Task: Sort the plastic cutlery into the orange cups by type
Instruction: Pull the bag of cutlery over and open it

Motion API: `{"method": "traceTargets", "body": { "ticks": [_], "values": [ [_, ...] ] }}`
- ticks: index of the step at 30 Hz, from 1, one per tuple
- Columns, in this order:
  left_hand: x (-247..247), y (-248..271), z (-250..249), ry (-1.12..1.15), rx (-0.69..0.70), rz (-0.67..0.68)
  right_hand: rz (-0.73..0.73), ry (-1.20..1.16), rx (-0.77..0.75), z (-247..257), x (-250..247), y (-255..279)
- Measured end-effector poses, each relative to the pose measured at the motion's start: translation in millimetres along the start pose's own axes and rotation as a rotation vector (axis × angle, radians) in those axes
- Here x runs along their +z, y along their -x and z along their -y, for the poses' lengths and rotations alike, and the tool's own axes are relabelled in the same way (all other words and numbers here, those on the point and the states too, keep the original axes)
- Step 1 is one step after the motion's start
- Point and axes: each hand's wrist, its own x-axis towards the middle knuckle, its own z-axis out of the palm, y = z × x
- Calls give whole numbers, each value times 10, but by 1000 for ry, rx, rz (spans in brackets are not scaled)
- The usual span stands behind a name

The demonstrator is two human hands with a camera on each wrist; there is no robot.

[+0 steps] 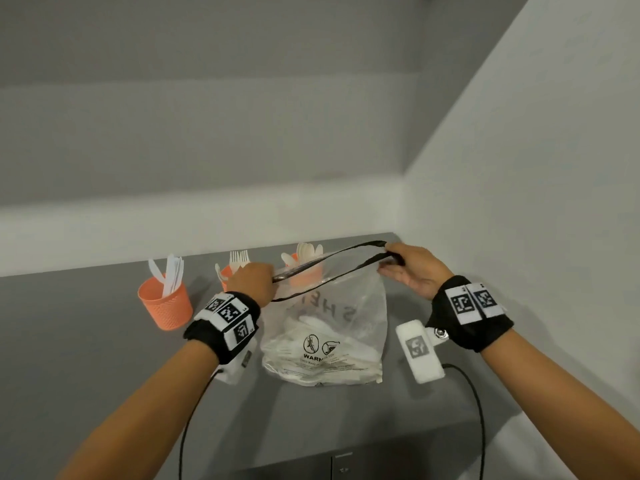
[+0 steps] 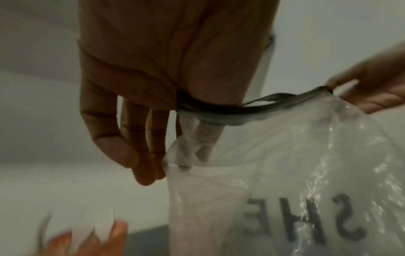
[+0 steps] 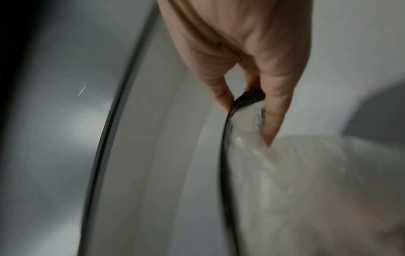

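A clear plastic bag (image 1: 332,327) with a black zip rim and white cutlery inside stands on the grey counter (image 1: 86,358). My left hand (image 1: 254,282) pinches the left end of the rim (image 2: 210,112). My right hand (image 1: 412,268) pinches the right end (image 3: 247,98), so the mouth is stretched wide. Three orange cups stand behind: one with knives (image 1: 165,303), one with forks (image 1: 227,271) partly hidden by my left hand, one with spoons (image 1: 304,271) seen through the bag.
White walls close in the counter at the back and on the right (image 1: 519,168). Black cables (image 1: 479,410) trail from both wrists over the counter's front edge. Bare counter lies left of the knife cup.
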Motion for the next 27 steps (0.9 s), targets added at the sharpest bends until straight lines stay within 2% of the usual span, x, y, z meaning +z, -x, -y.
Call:
{"method": "traceTargets", "body": {
  "ticks": [2,3,5,7,8,9,11,13,15,16,17,19,22,24,27],
  "values": [
    [92,-3,52,199,-52,63,36,-304,137,-41,50,-23],
    [130,7,67,391,-110,104,46,-377,169,-72,68,-45],
    [214,21,96,944,-307,185,64,-385,206,-173,64,-79],
    [232,39,125,1468,-518,253,161,-267,245,-301,19,-91],
    [233,39,156,1639,-605,254,240,-186,260,-364,-9,-79],
    [217,65,163,1752,-658,262,323,-80,276,-430,-42,-72],
    [200,83,156,1866,-660,285,449,227,293,-544,-79,-8],
    [228,113,117,1858,-623,325,527,566,297,-664,-86,80],
    [324,77,130,1856,-618,384,503,815,295,-747,-100,134],
    [349,60,155,1864,-620,418,466,849,296,-765,-100,148],
    [373,38,179,1858,-614,491,407,823,295,-778,-106,135],
    [474,-36,271,1779,-545,552,218,681,239,-768,-115,88],
    [537,-3,289,1552,-341,475,-52,491,84,-671,-87,69],
    [577,31,311,1360,-201,466,-112,417,9,-581,6,97],
    [573,52,388,1201,-119,551,-63,153,108,-461,206,163]
  ]
}}
